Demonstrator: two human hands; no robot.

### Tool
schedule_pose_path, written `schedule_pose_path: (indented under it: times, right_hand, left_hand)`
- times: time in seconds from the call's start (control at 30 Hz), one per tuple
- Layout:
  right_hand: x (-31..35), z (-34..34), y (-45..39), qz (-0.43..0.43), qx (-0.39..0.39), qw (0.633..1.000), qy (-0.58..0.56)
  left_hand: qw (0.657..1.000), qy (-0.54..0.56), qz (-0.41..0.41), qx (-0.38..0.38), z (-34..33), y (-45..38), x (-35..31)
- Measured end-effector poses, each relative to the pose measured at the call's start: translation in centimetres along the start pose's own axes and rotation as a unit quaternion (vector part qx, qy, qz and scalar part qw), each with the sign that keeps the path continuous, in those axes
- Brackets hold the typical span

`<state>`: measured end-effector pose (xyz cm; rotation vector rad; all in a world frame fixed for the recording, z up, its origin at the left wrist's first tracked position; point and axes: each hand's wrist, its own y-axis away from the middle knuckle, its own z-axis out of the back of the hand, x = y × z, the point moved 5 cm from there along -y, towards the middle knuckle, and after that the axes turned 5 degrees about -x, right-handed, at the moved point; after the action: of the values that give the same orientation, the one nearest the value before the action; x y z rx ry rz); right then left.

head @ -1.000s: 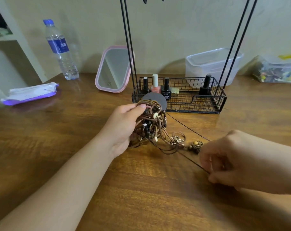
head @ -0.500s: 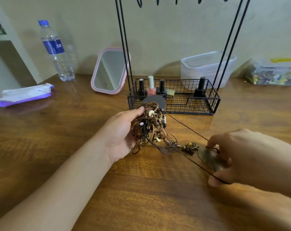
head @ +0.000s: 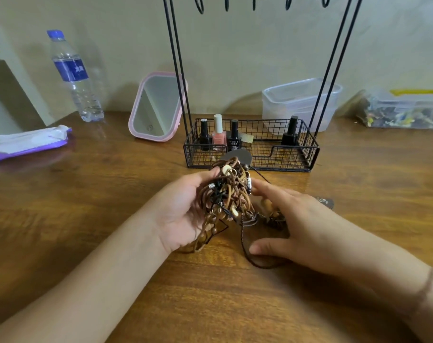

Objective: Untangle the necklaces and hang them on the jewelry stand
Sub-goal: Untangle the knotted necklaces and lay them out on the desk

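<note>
Your left hand (head: 183, 214) holds the tangled necklaces (head: 229, 194) in a curled grip above the bench (head: 86, 206) — your right hand (head: 299, 226) lies loose, fingers extended, touching the bundle before the jewelry stand (head: 251, 144).

The necklaces (head: 229, 194) form one tangled clump of brown cords, thin black cords, pale beads and small metal rings, held up just above the wooden table near its middle. Brown beaded strands hang from the clump's lower left, and a thin dark cord (head: 245, 240) drops from it and curves along the tabletop. The jewelry stand (head: 309, 154) sits just behind the clump: a black wire basket base with thin black rods rising on both sides to a row of bare hooks at the top.
</note>
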<state>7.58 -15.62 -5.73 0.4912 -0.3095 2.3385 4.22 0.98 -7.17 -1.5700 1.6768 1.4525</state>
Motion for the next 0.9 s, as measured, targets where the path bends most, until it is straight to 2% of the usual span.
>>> schedule_pose_path:
  times: [0.13, 0.23, 0.37, 0.5, 0.63, 0.77, 0.9]
  right_hand:
    - [0.5, -0.5, -0.4, 0.012, -0.062, 0.991, -0.122]
    - [0.2, 0.1, -0.6, 0.036, -0.087, 0.985, -0.144]
    - [0.2, 1.0, -0.6, 0.085, -0.111, 0.982, -0.124]
    - [0.8, 1.5, -0.4, 0.139, -0.139, 0.974, -0.11]
    - [1.5, 1.2, -0.1, 0.173, -0.148, 0.973, 0.025]
    - [1.2, 1.7, -0.2, 0.177, -0.156, 0.97, -0.056]
    - [0.5, 1.9, -0.4, 0.132, -0.148, 0.965, -0.171]
  left_hand:
    - [0.999, -0.021, 0.017, 0.038, -0.6, 0.1, 0.6]
    - [0.998, -0.029, 0.016, 0.049, -0.6, 0.1, 0.6]
    - [0.995, -0.08, -0.004, 0.058, -0.8, 0.1, 0.7]
    - [0.985, -0.138, -0.025, 0.098, -1.9, 0.5, 1.2]
    - [0.977, -0.165, -0.03, 0.129, -2.2, 0.6, 1.6]
    - [0.972, -0.162, -0.029, 0.167, -1.7, 0.5, 1.1]
    - [0.959, -0.204, -0.101, 0.171, -2.3, 1.5, 0.0]
